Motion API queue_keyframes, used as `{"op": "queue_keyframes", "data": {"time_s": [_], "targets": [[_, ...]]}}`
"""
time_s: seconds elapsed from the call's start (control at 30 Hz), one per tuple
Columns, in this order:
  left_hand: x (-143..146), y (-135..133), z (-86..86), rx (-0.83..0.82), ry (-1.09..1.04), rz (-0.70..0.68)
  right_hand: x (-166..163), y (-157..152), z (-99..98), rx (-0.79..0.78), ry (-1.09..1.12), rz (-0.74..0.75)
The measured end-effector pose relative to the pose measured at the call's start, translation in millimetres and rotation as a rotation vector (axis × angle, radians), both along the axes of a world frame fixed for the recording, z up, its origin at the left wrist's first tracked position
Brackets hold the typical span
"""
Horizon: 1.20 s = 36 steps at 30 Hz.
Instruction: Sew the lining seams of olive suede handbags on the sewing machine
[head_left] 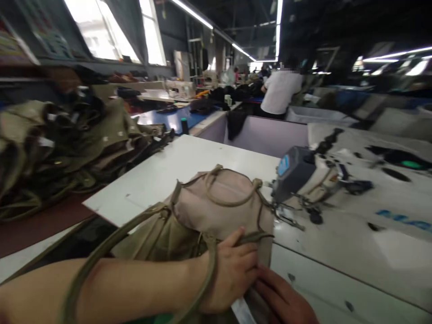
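A beige and olive fabric bag (pixel 216 207) with cord handles lies on the white sewing table (pixel 162 175), pushed up against the head of a sewing machine (pixel 303 175). My left hand (pixel 232 274) rests on the bag's near edge, fingers curled and pressing the fabric; an olive strap (pixel 101 254) loops over that forearm. My right hand (pixel 283 301) is at the bottom edge, just right of the left hand, fingers closed on the bag's lower hem. Part of the right hand is cut off by the frame.
A large heap of olive bags (pixel 67 144) lies at the left. The white machine body (pixel 371 193) stretches to the right. A person in a white shirt (pixel 281 92) stands at the back, among more tables and machines.
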<state>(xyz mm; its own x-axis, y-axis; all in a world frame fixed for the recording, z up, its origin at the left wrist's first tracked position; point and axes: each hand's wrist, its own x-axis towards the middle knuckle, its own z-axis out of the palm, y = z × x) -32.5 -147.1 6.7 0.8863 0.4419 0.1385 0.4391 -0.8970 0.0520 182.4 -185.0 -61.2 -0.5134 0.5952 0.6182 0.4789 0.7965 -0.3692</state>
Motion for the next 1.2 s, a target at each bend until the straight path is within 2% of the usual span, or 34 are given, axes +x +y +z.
{"op": "queue_keyframes", "data": {"time_s": [0.1,0.2,0.27,0.33,0.43,0.57,0.67,0.73,0.83,0.9,1.0,1.1,1.2], "targets": [[1,0,-8.3,-0.025,-0.09,0.009,-4,-8,10.4,-0.014,-0.028,-0.018],[0,4,-15.9,-0.179,-0.181,0.047,-12,-10,17.4,-0.025,0.02,-0.042],[-1,6,-18.6,-0.248,-0.177,0.07,-15,-14,17.7,-0.055,0.035,-0.073],[-3,5,-16.8,-0.235,-0.155,0.083,-17,-18,15.5,-0.079,0.065,-0.105],[-6,3,-0.7,-0.111,-0.14,0.131,-20,-22,11.2,-0.104,0.121,-0.118],[-1,18,35.9,0.074,0.049,0.23,-26,-21,6.6,-0.122,0.082,-0.127],[7,45,49.3,0.118,0.186,0.127,-27,-21,2.7,-0.089,0.023,-0.122],[9,63,44.2,0.088,0.223,-0.008,-27,-23,0.6,-0.073,-0.002,-0.124],[2,73,20.1,-0.046,0.25,-0.131,-28,-30,-0.2,-0.063,-0.034,-0.246],[-6,66,1.4,-0.135,0.248,-0.091,-28,-35,0.2,-0.048,-0.037,-0.329],[-16,48,-17.0,-0.178,0.216,0.029,-29,-40,0.2,-0.029,0.029,-0.356],[-19,36,-21.5,-0.205,0.174,0.071,-29,-41,-0.4,-0.034,0.087,-0.339],[-18,34,-21.7,-0.249,0.122,0.063,-29,-41,0.2,-0.037,0.081,-0.322]]}}
